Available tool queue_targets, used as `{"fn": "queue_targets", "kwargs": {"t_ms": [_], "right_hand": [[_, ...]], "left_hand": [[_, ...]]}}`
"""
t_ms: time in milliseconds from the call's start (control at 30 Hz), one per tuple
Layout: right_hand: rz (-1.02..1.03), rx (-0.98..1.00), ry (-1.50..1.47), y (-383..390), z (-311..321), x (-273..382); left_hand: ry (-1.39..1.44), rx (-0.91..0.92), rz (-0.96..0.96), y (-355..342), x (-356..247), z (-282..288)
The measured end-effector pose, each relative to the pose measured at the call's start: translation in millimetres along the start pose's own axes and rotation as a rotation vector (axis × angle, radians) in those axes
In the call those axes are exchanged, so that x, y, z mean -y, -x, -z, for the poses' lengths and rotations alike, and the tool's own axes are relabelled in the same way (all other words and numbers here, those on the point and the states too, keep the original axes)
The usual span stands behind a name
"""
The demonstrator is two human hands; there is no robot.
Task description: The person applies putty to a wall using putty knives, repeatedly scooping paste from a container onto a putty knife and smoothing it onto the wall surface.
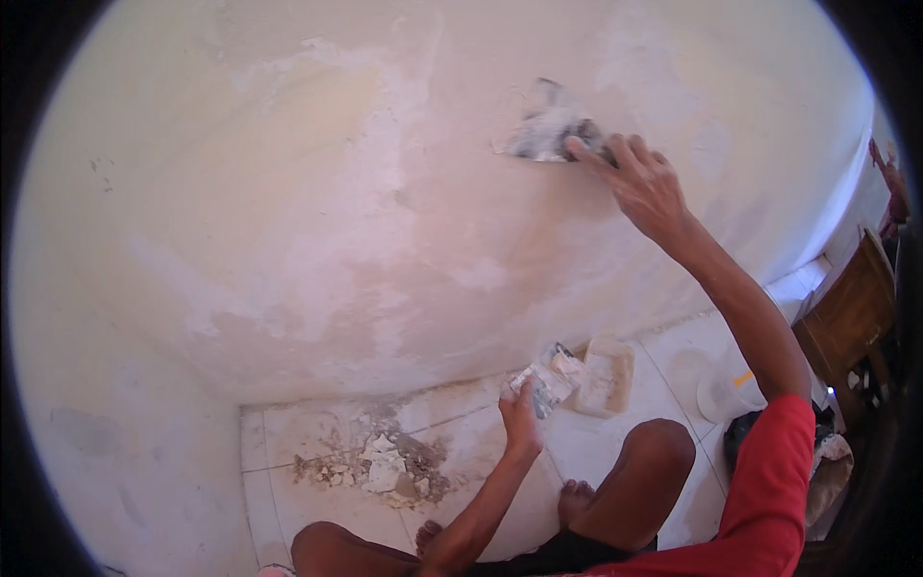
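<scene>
My right hand [639, 181] is raised to the patchy wall [336, 231], its fingers wrapped round the handle of a putty knife [548, 135]. The wide blade lies against the wall, smeared with white filler and slightly blurred. Lower down, just above the floor, my left hand [521, 418] grips a second flat scraper [543, 387] with a lump of white putty on it. Right beside that scraper, a shallow whitish plastic tub [608, 378] with residue inside stands on the tiles.
A heap of plaster chips and dust [385, 468] lies on the tiled floor [279, 423] near the wall's foot. To the right are a clear bucket [721, 394], a dark plastic bag [740, 438] and a brown wooden piece of furniture [851, 313]. Another person's arm [894, 183] shows at the far right.
</scene>
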State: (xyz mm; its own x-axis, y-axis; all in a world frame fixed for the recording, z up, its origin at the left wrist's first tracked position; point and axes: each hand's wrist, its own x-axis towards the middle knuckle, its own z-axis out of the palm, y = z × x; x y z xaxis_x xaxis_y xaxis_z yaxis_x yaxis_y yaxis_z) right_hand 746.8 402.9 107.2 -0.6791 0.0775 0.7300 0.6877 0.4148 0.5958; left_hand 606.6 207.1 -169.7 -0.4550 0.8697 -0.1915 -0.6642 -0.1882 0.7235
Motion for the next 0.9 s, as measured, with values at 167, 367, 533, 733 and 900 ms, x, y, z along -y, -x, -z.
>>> {"fn": "queue_targets", "kwargs": {"t_ms": [167, 367, 533, 733, 900], "right_hand": [[-0.214, 0.113, -0.022, 85.3, 12.8, -21.2], [-0.702, 0.062, -0.438, 64.1, 45.3, 30.7], [-0.702, -0.238, -0.539, -25.5, 29.7, 55.4], [-0.561, -0.131, -0.493, -5.3, 13.1, 107.4], [-0.459, -0.050, -0.493, 57.5, -0.2, 138.0]], "left_hand": [[-0.004, 0.011, -0.017, -0.5, 7.8, 3.3], [0.037, 0.000, 0.045, -2.5, 15.6, 10.5], [-0.027, 0.010, -0.019, -1.6, 10.2, 2.7], [-0.010, -0.112, -0.105, 4.8, 1.8, 6.7], [0.025, -0.160, -0.203, 6.3, -25.8, 16.5]]}}
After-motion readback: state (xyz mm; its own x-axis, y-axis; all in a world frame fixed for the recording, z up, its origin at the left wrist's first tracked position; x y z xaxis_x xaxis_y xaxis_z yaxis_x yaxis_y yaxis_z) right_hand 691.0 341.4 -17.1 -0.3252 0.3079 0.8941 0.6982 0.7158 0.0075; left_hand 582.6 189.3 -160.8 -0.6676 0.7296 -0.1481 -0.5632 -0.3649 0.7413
